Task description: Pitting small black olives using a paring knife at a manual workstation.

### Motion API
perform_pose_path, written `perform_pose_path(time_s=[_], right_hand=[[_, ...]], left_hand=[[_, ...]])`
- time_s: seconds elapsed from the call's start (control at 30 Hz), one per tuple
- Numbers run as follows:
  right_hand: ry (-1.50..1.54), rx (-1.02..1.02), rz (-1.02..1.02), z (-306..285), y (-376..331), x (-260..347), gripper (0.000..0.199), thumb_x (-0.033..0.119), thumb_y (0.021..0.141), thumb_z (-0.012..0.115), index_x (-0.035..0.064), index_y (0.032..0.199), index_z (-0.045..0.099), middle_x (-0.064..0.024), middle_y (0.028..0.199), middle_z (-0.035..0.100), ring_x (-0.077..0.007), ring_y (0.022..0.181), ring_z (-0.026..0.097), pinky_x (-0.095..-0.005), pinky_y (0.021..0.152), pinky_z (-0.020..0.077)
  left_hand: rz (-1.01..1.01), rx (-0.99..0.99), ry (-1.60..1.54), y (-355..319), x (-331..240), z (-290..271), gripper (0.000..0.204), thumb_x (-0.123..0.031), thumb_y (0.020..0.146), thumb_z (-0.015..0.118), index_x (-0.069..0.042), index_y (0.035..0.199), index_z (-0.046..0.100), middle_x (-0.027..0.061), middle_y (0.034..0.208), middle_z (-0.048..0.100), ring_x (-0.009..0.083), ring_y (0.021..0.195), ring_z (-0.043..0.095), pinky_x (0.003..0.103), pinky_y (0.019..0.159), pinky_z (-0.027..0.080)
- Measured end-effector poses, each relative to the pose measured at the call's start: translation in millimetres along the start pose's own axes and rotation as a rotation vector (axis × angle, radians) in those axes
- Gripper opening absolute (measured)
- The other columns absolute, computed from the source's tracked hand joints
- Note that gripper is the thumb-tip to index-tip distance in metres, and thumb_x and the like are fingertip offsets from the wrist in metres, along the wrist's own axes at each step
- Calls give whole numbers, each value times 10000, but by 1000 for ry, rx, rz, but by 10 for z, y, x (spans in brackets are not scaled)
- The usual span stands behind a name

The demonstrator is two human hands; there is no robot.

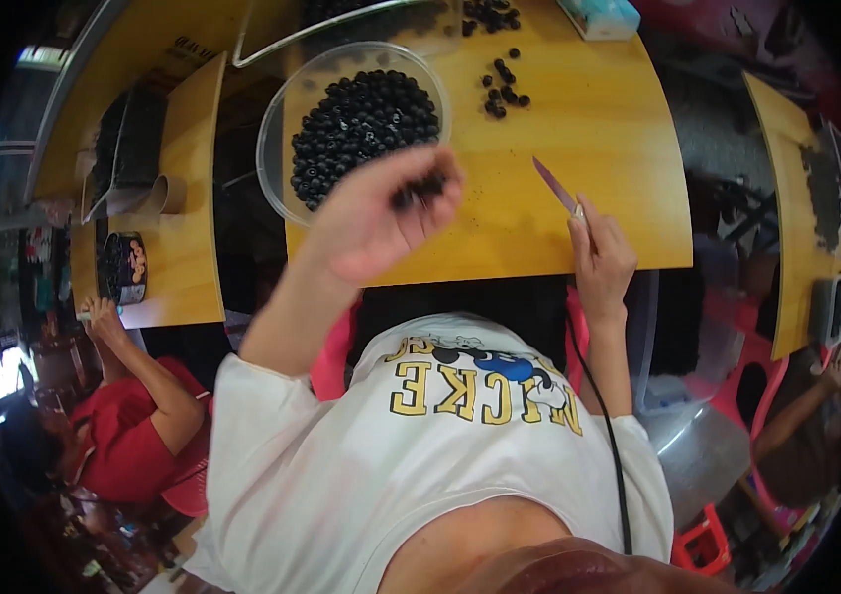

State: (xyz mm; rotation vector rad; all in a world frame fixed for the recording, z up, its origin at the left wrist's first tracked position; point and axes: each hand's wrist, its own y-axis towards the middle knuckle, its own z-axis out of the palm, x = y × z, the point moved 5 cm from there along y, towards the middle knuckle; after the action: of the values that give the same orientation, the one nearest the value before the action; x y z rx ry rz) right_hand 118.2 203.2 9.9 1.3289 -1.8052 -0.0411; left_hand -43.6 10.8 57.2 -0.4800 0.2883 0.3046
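Note:
My left hand [381,213] is raised over the near edge of the wooden table [599,188], its fingers closed on a few small dark round berries [427,185]. Just beyond it stands a clear plastic bowl [277,129] filled with the same dark berries [361,124]. My right hand [599,259] rests at the table's near edge and grips a small knife [557,188] with a purplish blade pointing away and to the left. Several loose berries [503,91] lie on the tabletop beyond the blade.
A light blue box [599,15] sits at the table's far edge. A second wooden table [188,198] at left carries a dark tray [128,148] and a tin [125,267]; a person in red [138,426] sits there. Another table [797,198] and a seated person [807,416] are at right.

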Motion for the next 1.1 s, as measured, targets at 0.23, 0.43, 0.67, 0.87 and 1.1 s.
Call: perform_pose_path(time_s=[0.23,0.43,0.67,0.87,1.1], right_hand=[[33,56,105,10,-35,64,247,125,952,607,1,1160,653,-103,755,564,-182,651,532,-294,607,433],[42,10,126,-5,-34,1,244,127,960,597,4,1164,654,-96,768,563,-159,650,518,-281,601,417],[54,25,67,64,79,36,242,132,929,649,2,1132,675,-105,747,594,-175,626,563,-286,574,450],[64,59,68,113,69,91,239,137,941,630,6,1136,670,-93,772,600,-161,652,554,-273,601,444],[99,61,77,54,89,83,232,122,950,610,-7,1135,663,-78,755,575,-144,649,519,-258,594,409]], left_hand=[[608,-262,478,433,-2133,584,611,-346,971,546,8,1419,332,240,1289,487,355,1010,571,458,892,469],[524,-231,1881,213,-1725,115,323,-179,927,610,13,1187,594,149,1064,652,260,939,649,381,852,529],[303,-555,2252,-302,-1153,-367,260,-97,819,684,5,1058,675,166,985,693,297,925,672,363,809,524],[338,-515,2150,-242,-999,-490,255,-72,796,695,16,1034,675,190,947,692,322,930,667,379,811,527],[668,-402,1448,-269,-907,-445,197,-49,859,669,21,1042,683,76,926,703,150,866,672,273,778,543]])
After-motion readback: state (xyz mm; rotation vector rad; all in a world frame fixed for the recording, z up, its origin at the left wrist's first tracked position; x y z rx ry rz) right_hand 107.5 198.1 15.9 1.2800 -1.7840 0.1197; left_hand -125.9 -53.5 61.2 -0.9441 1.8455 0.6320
